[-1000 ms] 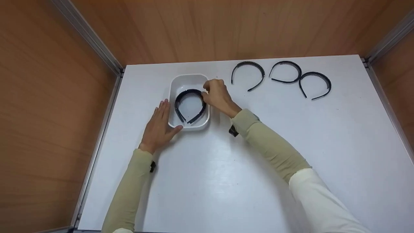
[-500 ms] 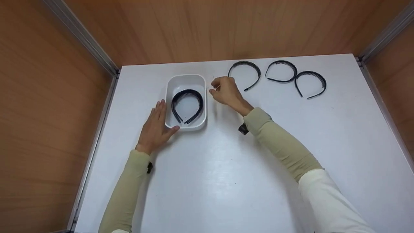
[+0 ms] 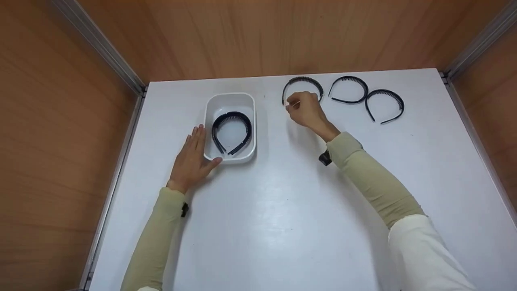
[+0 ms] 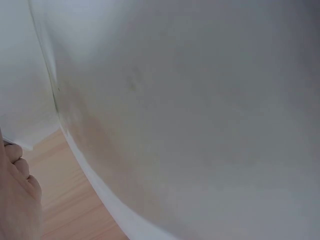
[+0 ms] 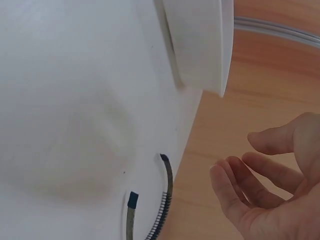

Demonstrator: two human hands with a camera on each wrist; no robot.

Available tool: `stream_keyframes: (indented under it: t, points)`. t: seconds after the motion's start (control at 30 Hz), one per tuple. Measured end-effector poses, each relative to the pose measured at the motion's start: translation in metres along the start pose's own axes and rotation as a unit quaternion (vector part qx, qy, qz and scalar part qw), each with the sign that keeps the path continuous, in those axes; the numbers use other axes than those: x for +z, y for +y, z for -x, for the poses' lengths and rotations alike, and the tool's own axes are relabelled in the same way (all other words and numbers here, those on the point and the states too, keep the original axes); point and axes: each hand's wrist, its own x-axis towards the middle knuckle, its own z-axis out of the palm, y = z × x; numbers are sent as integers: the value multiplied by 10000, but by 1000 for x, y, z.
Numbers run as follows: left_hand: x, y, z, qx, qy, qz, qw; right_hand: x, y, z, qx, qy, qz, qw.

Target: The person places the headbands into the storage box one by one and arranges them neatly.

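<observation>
Headband (image 3: 303,79) may skid if nudged off-grip — right hand (image 3: 307,110) half-curled near it, empty — left hand (image 3: 189,163) straight-fingered against tray (image 3: 238,160).

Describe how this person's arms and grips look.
A left khaki sleeve and a right khaki sleeve cover the forearms; a white sleeve shows above the right one. A small black device shows at each wrist. The left grip and right grip wear no gloves. No cables or markings show.
</observation>
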Motion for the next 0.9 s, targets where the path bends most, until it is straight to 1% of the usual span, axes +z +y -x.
stream_keyframes:
  t: [0.23,0.37,0.47,0.6,0.73,0.9]
  points:
    - [0,-1,3,4,51,18,10000,-19,21,5,111,176,20,9998]
    - [-1,-2,5,-44,12,-2,10000,-30,37,6,159,307,-19,9994]
    - [-1,-4,5,-69,-17,-28,10000,-40,48,6,133,495,-19,9987]
    - [-2,-5,5,-60,21,-36,10000,-53,60,4,170,735,15,9971]
    - [-2,-6,6,-53,46,-38,10000,-64,71,2,266,860,109,9959]
    - [-1,-6,6,-18,77,-21,10000,-77,82,3,221,1061,190,9939]
